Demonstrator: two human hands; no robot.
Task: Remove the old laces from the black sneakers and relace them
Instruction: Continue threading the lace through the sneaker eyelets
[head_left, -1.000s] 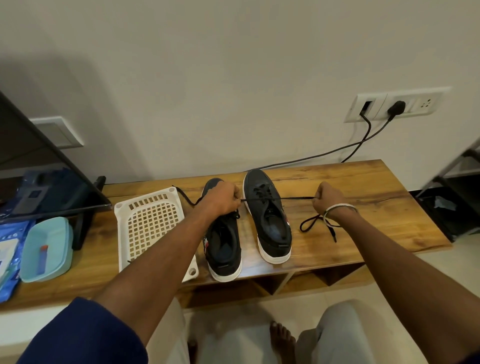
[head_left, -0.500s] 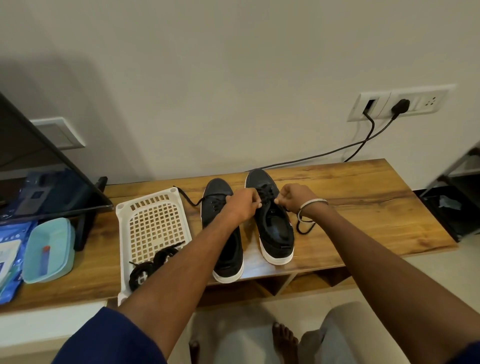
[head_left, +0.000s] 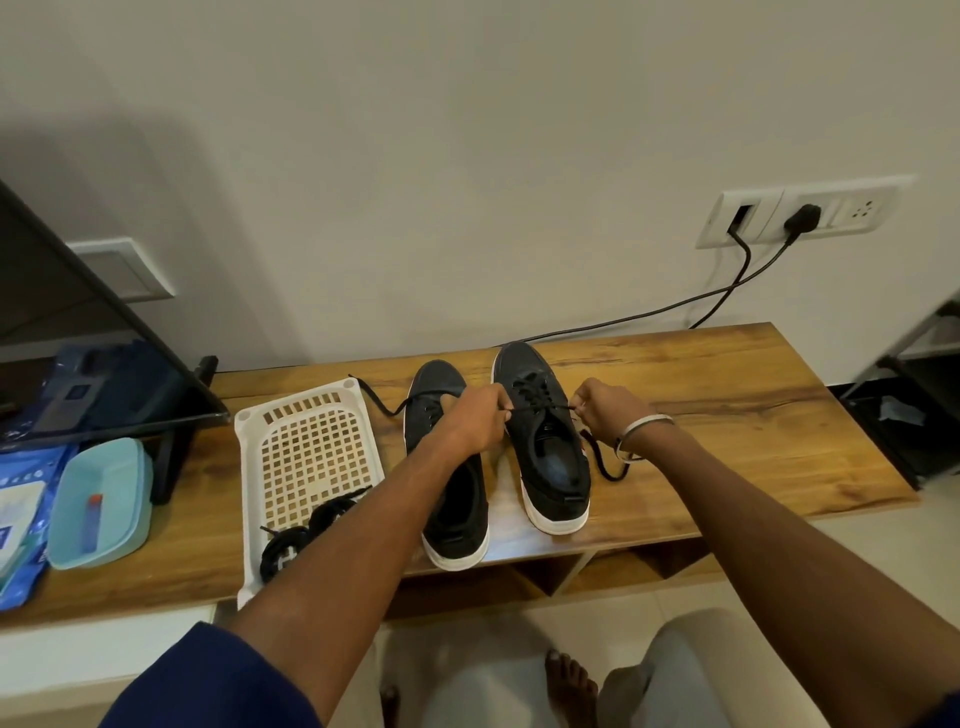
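Note:
Two black sneakers with white soles stand side by side on the wooden bench (head_left: 737, 415). The right sneaker (head_left: 550, 457) has a black lace (head_left: 540, 409) stretched across its eyelets. My left hand (head_left: 475, 418) pinches one side of that lace above the left sneaker (head_left: 452, 499). My right hand (head_left: 605, 410) pinches the other side, and the lace's free end loops down by my right wrist. The far end trails behind the left sneaker toward the basket. Coiled black laces (head_left: 301, 535) lie in the white basket (head_left: 306, 447).
A teal plastic box (head_left: 101, 501) and blue packets sit at the left under a dark screen (head_left: 78, 332). Black cables (head_left: 675, 306) run from the wall sockets down behind the bench. My bare feet are on the floor below.
My hands, spread wide with the lace taut a second ago, came together over the right sneaker, then drew slightly apart again, the lace tight between them.

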